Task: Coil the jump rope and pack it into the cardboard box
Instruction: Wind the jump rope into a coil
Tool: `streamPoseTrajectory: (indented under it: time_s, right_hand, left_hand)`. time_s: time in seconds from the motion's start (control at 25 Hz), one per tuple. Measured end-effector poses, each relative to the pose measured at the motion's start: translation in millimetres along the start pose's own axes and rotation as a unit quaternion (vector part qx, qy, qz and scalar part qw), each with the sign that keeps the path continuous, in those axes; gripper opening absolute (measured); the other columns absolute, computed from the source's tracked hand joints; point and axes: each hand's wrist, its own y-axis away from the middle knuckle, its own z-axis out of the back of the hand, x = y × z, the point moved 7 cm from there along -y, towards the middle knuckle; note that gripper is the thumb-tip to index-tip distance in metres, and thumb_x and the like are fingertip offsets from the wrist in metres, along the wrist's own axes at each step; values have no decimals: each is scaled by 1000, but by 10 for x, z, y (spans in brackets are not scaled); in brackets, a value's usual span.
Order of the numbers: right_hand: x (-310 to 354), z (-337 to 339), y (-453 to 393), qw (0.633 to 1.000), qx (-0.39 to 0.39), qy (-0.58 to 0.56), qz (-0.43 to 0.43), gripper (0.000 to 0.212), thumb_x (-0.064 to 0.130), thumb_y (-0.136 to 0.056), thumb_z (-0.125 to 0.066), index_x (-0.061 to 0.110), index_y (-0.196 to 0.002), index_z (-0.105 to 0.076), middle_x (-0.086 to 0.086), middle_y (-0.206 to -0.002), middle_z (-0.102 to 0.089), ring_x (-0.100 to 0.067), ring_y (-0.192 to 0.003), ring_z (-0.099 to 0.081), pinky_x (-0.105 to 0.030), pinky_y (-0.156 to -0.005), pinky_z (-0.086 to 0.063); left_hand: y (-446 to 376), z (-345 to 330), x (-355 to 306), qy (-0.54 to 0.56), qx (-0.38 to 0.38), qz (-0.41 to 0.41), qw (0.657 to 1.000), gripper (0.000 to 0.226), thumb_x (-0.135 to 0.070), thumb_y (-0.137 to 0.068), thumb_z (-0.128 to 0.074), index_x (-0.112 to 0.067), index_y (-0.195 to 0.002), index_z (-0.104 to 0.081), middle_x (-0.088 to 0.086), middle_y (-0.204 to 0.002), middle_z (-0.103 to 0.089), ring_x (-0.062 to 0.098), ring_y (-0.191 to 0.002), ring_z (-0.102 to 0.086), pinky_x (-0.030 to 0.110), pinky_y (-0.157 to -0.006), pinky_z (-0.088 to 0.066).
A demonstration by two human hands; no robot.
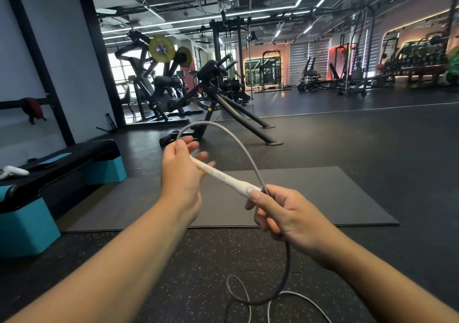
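Observation:
A white jump rope handle (223, 176) runs slantwise between my hands at chest height. My left hand (180, 173) pinches its far end together with the grey rope (244, 150), fingers partly spread. The rope arches up and over to my right hand (285, 216), which grips the handle's thick near end and the rope. Below my right hand the rope hangs down and loops loosely on the floor (258, 295). No cardboard box is in view.
A dark grey exercise mat (323, 198) lies on the speckled floor ahead. A black and teal step platform (62, 171) stands at the left with a white object (13, 171) on it. Weight machines (173, 86) fill the room beyond.

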Motion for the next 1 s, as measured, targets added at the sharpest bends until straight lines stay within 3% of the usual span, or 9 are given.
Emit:
streamPoseTrajectory:
  time_s: [0.08, 0.16, 0.24, 0.32, 0.48, 0.72, 0.76, 0.92, 1.0]
  right_hand:
    - [29, 57, -20, 998, -2, 58, 10, 38, 41, -101, -52, 5, -94, -63, 9, -57, -47, -4, -47, -35, -19, -47, -29]
    - [100, 118, -34, 989, 6, 144, 30, 39, 39, -102, -52, 3, -93, -61, 9, -61, -46, -1, -47, -36, -19, -47, -31]
    - [193, 166, -38, 974, 12, 216, 68, 34, 35, -102, -53, 4, -92, -61, 3, -69, -50, -4, -56, -41, -30, -54, -37]
    - [278, 189, -34, 961, 21, 256, 104, 29, 35, -96, -52, 7, -90, -60, -4, -74, -56, -13, -65, -47, -41, -66, -44]
    - [271, 319, -15, 960, 12, 257, 106, 48, 53, -88, -58, 5, -85, -62, -5, -67, -50, -10, -59, -41, -34, -55, -36]
    - [192, 455, 14, 980, -13, 177, 83, 30, 40, -88, -74, 12, -79, -67, 10, -59, -48, -6, -53, -39, -22, -52, -31]
    - [180, 514, 17, 987, -27, 143, 75, 29, 36, -90, -73, 10, -80, -67, 10, -57, -49, -6, -51, -40, -19, -51, -33]
    - [-23, 861, 118, 998, -57, 20, -4, 40, 43, -92, -64, 10, -71, -55, -8, -59, -42, -22, -54, -46, -32, -57, -46]
    - [-149, 937, 176, 998, -44, 22, -39, 43, 48, -91, -61, 10, -72, -52, -11, -57, -44, -27, -56, -55, -35, -63, -48]
  left_hand:
    - [54, 131, -282, -246, -3, -179, 953, 37, -21, -103, -45, -25, -140, -46, -6, -148, -46, 8, -130, -48, 24, -107, -35]
    - [378, -214, -591, -437, 138, -421, 783, 36, -30, -100, -46, -28, -133, -58, -15, -146, -50, 7, -140, -42, 35, -121, -19]
    - [618, -643, -403, -598, 332, -427, 591, 38, -47, -104, -36, -31, -116, -67, -14, -119, -69, 7, -111, -61, 38, -106, -41]
    - [620, -785, -114, -675, 451, -300, 500, 47, -60, -101, -32, -30, -109, -67, -11, -94, -70, 9, -84, -61, 35, -78, -49]
    - [519, -816, 6, -619, 542, -194, 534, 43, -53, -103, -39, -24, -96, -70, -7, -74, -60, 5, -64, -49, 26, -65, -40]
    - [585, -760, 172, -602, 534, -144, 576, 47, -46, -108, -27, -21, -103, -67, -17, -80, -68, -13, -68, -56, 7, -66, -39]
    - [538, -723, 142, -580, 522, -139, 610, 46, -46, -108, -26, -21, -104, -65, -14, -84, -69, -12, -67, -56, 9, -65, -41]
    - [222, -498, -75, -319, 423, -7, 848, 47, -43, -108, -30, -10, -107, -64, -6, -80, -68, 3, -54, -42, 22, -56, -34]
    - [58, -384, -135, -163, 342, 19, 925, 48, -41, -109, -31, -7, -106, -64, 1, -80, -67, 7, -54, -36, 24, -54, -30]
